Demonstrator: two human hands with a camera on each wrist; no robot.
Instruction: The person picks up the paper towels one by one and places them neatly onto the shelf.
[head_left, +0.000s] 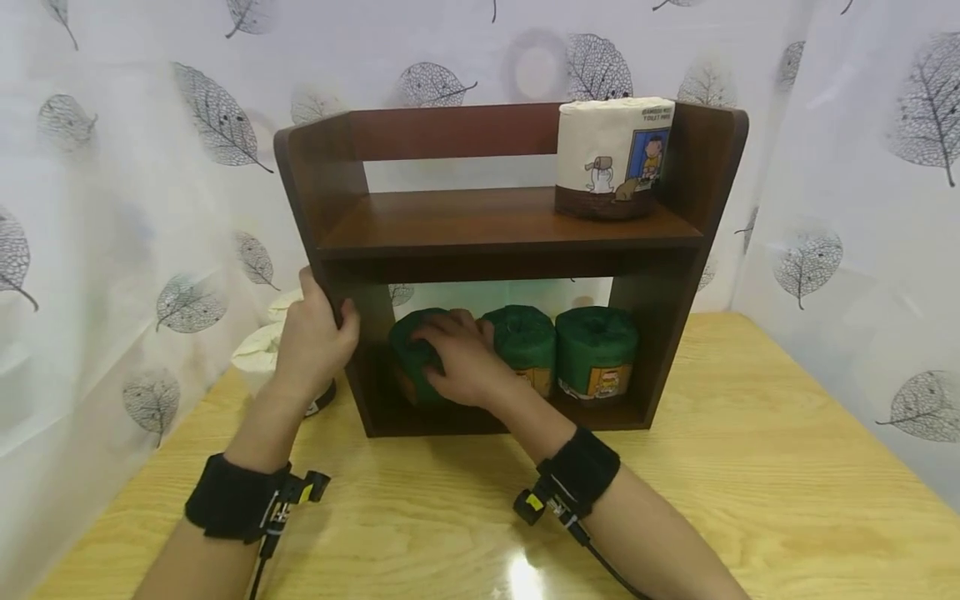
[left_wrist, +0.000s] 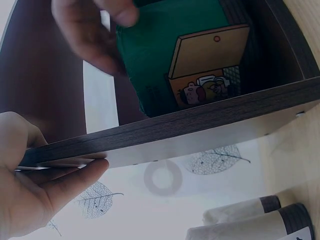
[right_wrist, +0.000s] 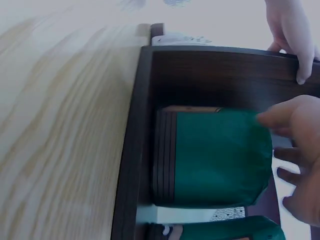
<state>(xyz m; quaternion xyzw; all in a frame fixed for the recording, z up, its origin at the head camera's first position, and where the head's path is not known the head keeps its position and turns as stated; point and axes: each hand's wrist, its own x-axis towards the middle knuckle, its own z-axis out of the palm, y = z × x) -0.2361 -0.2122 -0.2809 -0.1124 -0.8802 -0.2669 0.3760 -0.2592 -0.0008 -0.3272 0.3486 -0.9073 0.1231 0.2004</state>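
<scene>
Left hand [head_left: 311,336] pinches the shelf [head_left: 450,218], likely to steady it.
Right hand [head_left: 465,358] spreads atop a green roll [right_wrist: 220,155]; its grip is unclear.

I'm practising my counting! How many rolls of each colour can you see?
Green rolls: 3, all on the lower shelf
White rolls: 3, one on the upper shelf, two on the table
Total: 6 rolls in view
</scene>
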